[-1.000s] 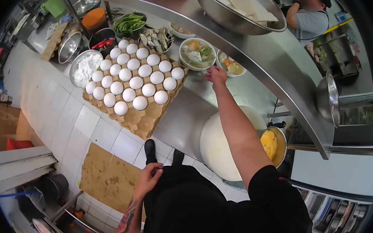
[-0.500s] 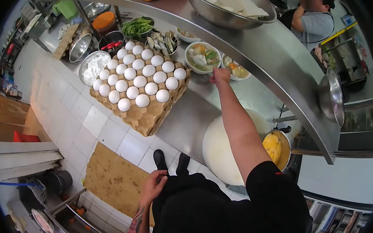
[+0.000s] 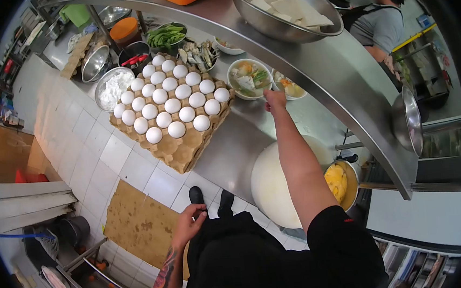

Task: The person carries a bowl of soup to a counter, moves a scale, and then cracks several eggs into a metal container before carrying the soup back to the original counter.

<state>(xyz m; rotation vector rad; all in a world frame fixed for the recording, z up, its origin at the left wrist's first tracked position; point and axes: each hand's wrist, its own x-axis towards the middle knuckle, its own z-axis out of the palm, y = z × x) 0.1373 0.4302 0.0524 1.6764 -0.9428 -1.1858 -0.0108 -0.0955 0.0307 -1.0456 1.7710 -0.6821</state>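
My right hand (image 3: 275, 101) reaches over the steel counter with its fingers closed on the near rim of a white soup bowl (image 3: 249, 79). Pale chunks, orange pieces and green stalks sit in the bowl's broth. A second white bowl (image 3: 289, 84) with similar food stands just right of it, partly behind the shelf edge. Low beside my thigh hangs my left hand (image 3: 189, 223), relaxed, its fingers loosely bent and slightly apart, with nothing visible in it. Left of the bowls, white eggs (image 3: 172, 106) fill much of a stacked cardboard tray (image 3: 180, 154).
A raised steel shelf (image 3: 312, 78) curves over the counter, bearing a metal bowl (image 3: 241, 10) of white slabs. Below my right arm are a large white round surface (image 3: 266, 184) and a pot of yellow food (image 3: 337, 183). A person (image 3: 381, 26) stands beyond the shelf.
The soup bowl has shifted slightly toward me along with my right hand. My left hand stays by my thigh. The person beyond the shelf has turned and lowered an arm.
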